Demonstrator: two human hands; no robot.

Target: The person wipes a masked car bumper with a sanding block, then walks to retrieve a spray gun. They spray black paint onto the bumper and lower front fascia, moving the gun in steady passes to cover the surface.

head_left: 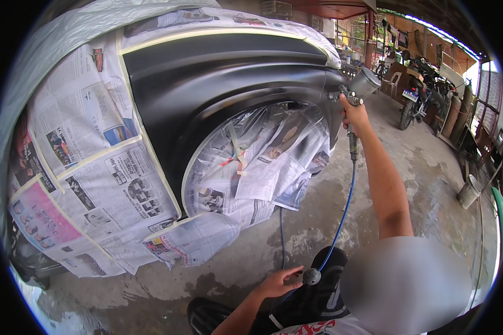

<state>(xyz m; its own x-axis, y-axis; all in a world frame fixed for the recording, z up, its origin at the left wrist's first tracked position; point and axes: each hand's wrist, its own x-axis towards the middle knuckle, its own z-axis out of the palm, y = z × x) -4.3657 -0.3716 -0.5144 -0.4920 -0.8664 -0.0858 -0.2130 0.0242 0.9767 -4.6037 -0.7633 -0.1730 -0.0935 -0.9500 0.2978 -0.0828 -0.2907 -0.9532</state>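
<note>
My right hand (354,114) grips a spray gun (349,96) with a metal paint cup (365,82) tilted on top. It is close to the front end of a black car fender (223,72), whose surface is glossy in bands. A blue air hose (346,204) hangs from the gun's handle and runs down toward my lap. There, my left hand (282,282) has its fingertips at a round, dark grey piece (311,276) beside the hose's lower end. Newspaper (106,178) held by pale masking tape surrounds the fender, and clear plastic with newspaper (262,162) covers the wheel arch.
A grey plastic sheet (61,56) drapes over the car at the left. Wet patches mark the concrete floor (151,296). A motorcycle (419,97), a white chair (394,81) and a metal bucket (469,191) stand to the right. A dark hose (282,240) emerges below the car.
</note>
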